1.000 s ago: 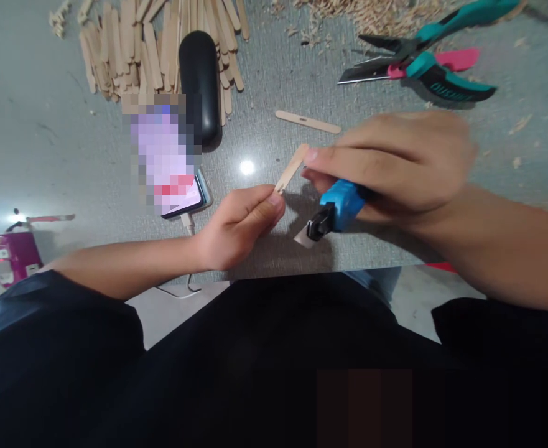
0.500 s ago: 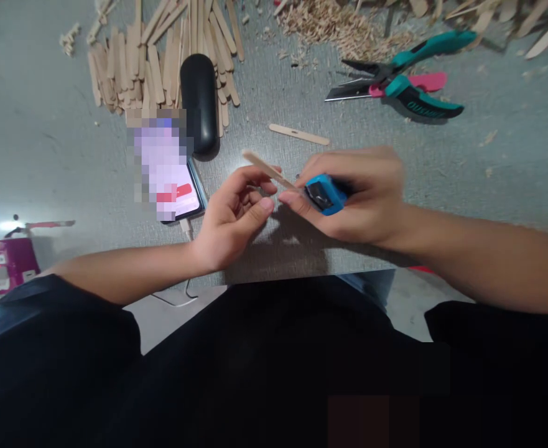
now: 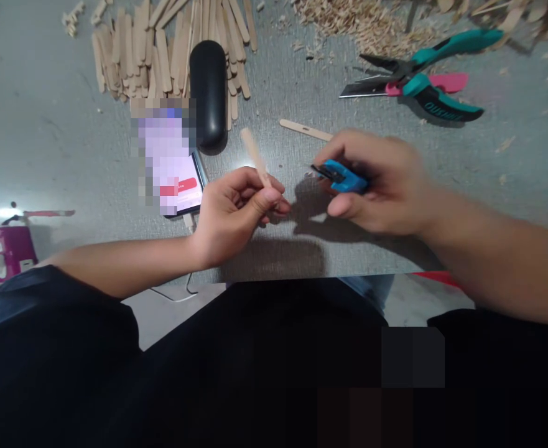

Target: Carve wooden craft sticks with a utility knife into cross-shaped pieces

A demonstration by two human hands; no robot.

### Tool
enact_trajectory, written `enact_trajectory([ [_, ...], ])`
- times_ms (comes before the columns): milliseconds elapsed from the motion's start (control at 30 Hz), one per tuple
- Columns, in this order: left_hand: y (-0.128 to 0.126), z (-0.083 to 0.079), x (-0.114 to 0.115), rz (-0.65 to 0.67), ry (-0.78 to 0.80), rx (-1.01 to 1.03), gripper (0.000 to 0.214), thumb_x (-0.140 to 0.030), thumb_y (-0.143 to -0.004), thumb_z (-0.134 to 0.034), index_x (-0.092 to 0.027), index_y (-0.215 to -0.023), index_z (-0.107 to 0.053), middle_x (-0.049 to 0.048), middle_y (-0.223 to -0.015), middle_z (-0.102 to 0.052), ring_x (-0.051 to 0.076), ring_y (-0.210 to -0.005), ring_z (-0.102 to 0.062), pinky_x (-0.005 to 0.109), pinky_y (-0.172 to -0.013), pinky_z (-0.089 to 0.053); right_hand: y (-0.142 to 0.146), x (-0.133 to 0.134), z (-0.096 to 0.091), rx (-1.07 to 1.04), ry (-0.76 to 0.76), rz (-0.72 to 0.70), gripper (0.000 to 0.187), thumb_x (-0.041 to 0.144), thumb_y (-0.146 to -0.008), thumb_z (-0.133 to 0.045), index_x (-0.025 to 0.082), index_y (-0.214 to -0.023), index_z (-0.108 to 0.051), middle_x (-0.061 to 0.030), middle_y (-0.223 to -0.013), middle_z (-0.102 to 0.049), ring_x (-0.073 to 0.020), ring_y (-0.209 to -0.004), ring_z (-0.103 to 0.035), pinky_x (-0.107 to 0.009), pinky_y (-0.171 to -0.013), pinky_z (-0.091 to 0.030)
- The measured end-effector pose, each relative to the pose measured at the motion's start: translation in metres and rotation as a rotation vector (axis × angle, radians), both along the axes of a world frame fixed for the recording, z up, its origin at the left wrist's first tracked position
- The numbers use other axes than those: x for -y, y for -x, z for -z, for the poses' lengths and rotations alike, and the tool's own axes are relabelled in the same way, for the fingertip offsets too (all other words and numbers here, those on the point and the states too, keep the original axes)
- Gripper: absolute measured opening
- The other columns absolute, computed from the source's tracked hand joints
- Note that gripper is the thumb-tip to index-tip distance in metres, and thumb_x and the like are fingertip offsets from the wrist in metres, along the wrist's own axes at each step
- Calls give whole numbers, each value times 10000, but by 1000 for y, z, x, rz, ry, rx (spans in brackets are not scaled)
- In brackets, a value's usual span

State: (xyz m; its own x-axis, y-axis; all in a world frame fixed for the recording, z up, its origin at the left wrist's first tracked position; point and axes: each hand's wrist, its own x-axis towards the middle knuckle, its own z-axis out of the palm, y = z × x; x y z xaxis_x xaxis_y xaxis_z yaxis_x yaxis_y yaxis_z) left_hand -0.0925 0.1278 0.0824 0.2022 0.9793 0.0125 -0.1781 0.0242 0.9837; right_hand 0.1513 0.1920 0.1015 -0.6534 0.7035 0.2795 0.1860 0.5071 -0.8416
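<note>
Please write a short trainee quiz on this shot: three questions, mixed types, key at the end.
1. What is the left hand pinching?
2. True or false: the pliers have teal-and-black handles.
3. What colour is the body of the tool in the right hand?
A) Red
B) Blue
C) Yellow

Key:
1. A wooden stick.
2. True.
3. B.

Gap between left hand and right hand, loose stick beyond
</note>
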Motion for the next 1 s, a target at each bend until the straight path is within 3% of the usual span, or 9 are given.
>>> enact_trajectory([
  [167,0,-4,0,-53,0,-33,355,-541,-1047,-836,-208,-950,-761,-30,-695,-736,78,-596,-707,182,-552,-594,-14,-18,-2,219,-102,-70,690,847,-1065,-570,251,-737,-460,80,-558,-367,-96,-488,-316,-342,-529,-243],
  [367,1,-8,1,-66,-54,-135,413,-598,-1037,-826,-209,-917,-757,-15,-689,-732,97,-602,-703,206,-556,-586,-4,-16,-12,290,-71,-87,771,952,-1026,-470,257,-694,-429,80,-502,-330,-107,-443,-304,-344,-516,-265],
  [533,1,-8,0,-55,-59,-163,419,-598,-1042,-820,-208,-900,-758,-13,-676,-718,99,-597,-681,215,-548,-565,-4,-15,-12,355,-20,-74,780,988,-989,-469,269,-689,-436,54,-517,-404,-137,-476,-373,-358,-540,-301],
  [700,2,-8,0,-45,-74,-171,426,-585,-1069,-787,-201,-886,-760,-13,-672,-700,91,-585,-660,211,-542,-550,-6,-16,-7,286,-69,-94,759,927,-1020,-535,249,-688,-464,70,-521,-426,-96,-454,-302,-344,-534,-282],
  [867,2,-10,1,-74,-103,-228,430,-565,-1062,-803,-198,-841,-764,-5,-652,-702,94,-572,-633,219,-526,-529,-10,-14,-5,342,-42,-85,774,962,-1001,-504,249,-703,-456,43,-562,-502,-120,-506,-389,-351,-556,-279],
  [1000,1,-11,2,-106,-178,-254,385,-507,-1048,-836,-200,-823,-779,-1,-648,-728,92,-569,-648,210,-527,-528,-9,-12,-6,362,-50,-65,811,1008,-972,-475,250,-684,-461,45,-541,-471,-119,-479,-358,-344,-536,-276],
])
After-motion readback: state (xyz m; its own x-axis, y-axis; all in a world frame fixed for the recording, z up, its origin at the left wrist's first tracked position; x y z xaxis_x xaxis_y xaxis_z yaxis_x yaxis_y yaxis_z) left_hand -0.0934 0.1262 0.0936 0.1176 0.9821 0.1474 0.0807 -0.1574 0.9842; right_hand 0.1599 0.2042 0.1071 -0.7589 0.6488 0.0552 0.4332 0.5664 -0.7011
